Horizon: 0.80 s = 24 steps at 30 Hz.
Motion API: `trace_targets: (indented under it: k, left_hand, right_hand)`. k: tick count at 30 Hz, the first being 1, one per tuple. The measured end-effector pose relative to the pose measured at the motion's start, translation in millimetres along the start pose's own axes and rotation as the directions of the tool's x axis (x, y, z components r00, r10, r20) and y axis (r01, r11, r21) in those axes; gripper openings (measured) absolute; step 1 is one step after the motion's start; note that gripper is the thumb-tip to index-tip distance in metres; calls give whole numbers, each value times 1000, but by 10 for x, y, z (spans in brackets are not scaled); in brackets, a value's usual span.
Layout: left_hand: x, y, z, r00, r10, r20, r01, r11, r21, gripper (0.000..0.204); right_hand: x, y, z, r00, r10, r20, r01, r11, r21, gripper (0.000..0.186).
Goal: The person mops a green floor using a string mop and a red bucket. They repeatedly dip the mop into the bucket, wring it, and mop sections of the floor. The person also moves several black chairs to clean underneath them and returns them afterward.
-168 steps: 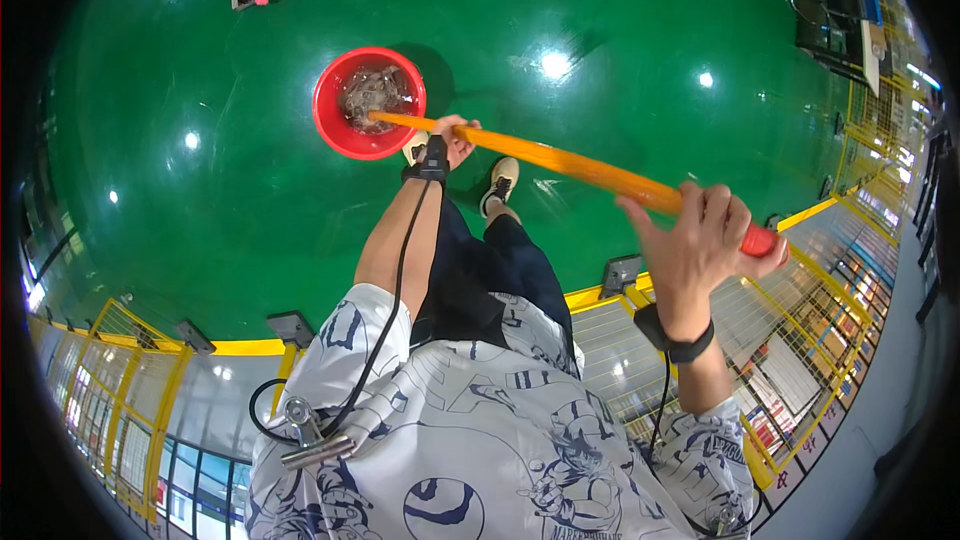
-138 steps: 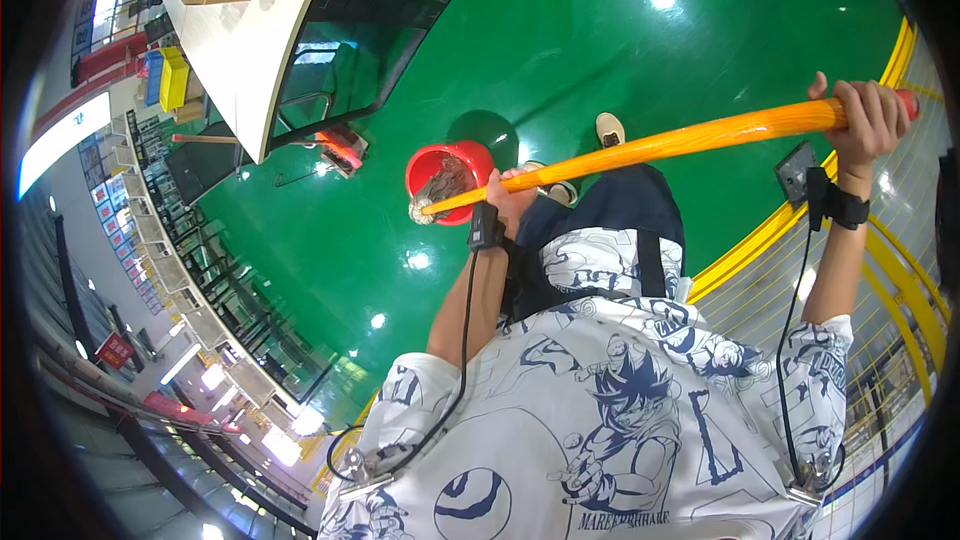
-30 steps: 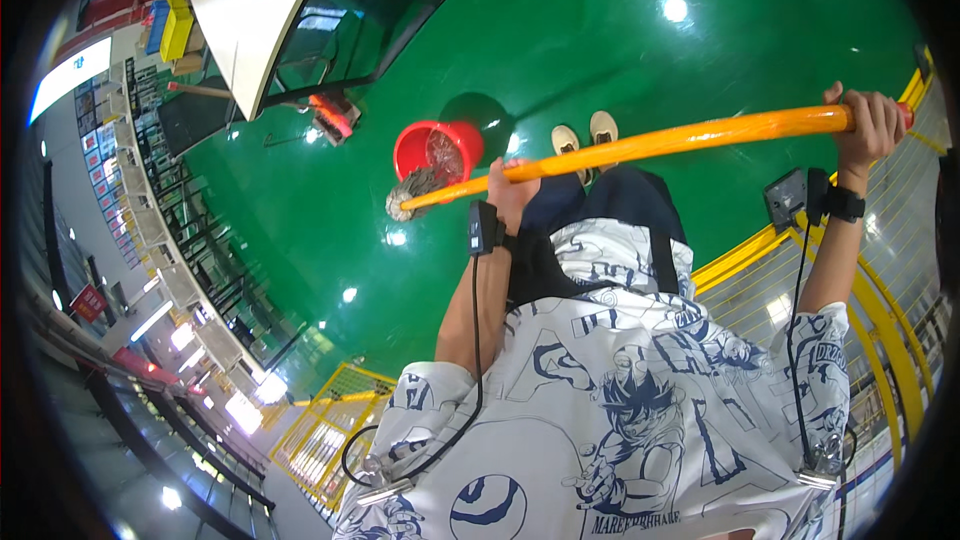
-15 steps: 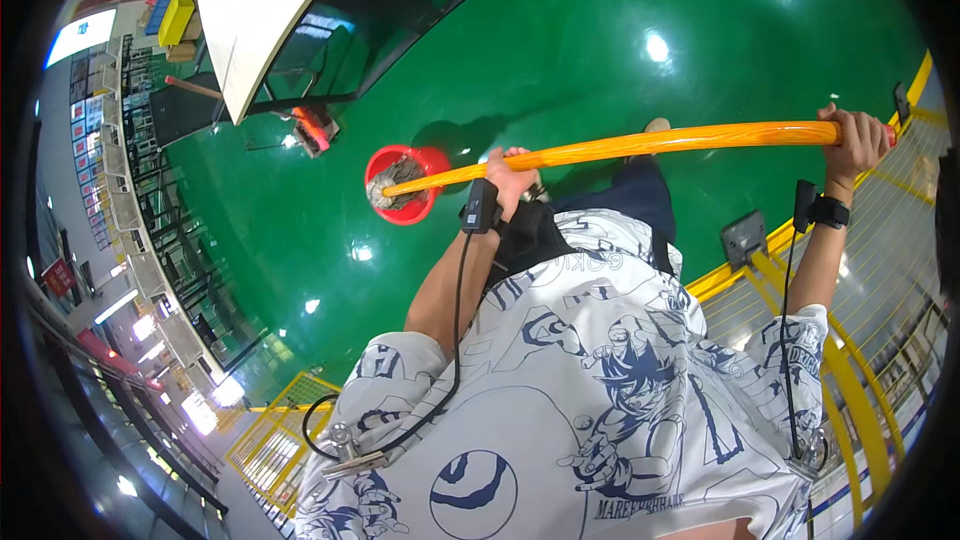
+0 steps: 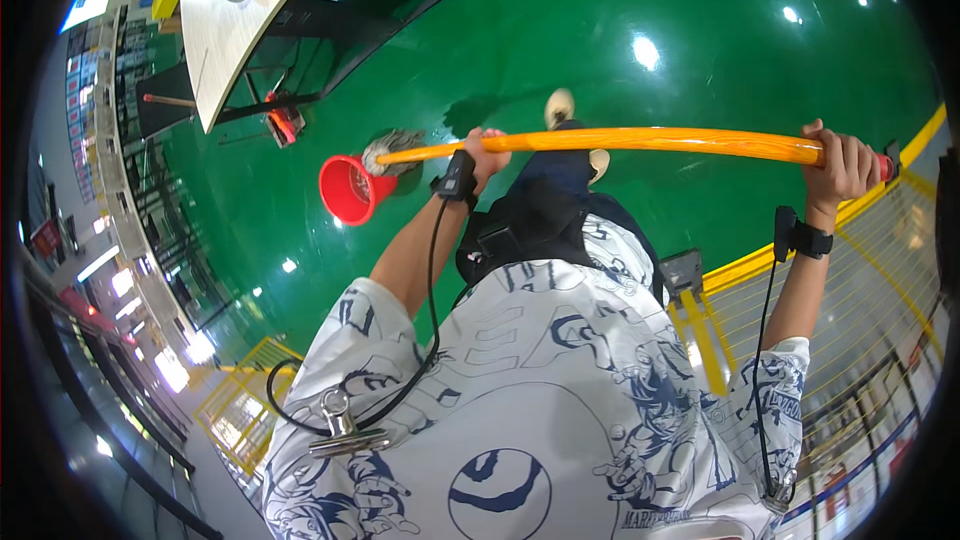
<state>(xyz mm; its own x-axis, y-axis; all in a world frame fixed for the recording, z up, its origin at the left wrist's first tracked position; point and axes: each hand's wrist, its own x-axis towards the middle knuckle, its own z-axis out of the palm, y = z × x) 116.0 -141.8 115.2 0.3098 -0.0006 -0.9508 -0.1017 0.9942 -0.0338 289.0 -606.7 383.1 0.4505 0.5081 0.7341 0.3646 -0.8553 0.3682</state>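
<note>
Left hand (image 5: 488, 154) and right hand (image 5: 842, 168) both grip the orange handle (image 5: 650, 140); grey mop head (image 5: 401, 141) at red bucket (image 5: 379, 194) rim, contact indeterminable.

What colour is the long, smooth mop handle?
The mop handle is glossy orange with darker streaks, clearest in the head view.

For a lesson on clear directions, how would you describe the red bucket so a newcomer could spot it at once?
Start at the pale table at upper left and go down across the green floor. By the grey mop head, at the left end of the orange handle, is the bucket. Its wide, round open mouth sets it apart from the smaller reddish thing nearer the table.
</note>
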Motion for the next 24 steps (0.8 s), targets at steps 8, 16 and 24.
trace_targets:
  k: [8, 16, 24]
  left_hand:
    - [123, 179, -182, 995, -47, -85, 44, 998, -38, 30]
    - [154, 63, -287, 993, -33, -112, 17, 990, -142, 29]
    - [338, 350, -269, 998, -27, -53, 23, 996, -81, 17]
  right_hand:
    - [232, -542, -216, 996, -72, 44, 76, 990, -116, 22]
    - [380, -426, 4, 994, -98, 46, 99, 994, -36, 21]
    - [578, -343, 341, 992, -127, 3, 127, 992, 24, 22]
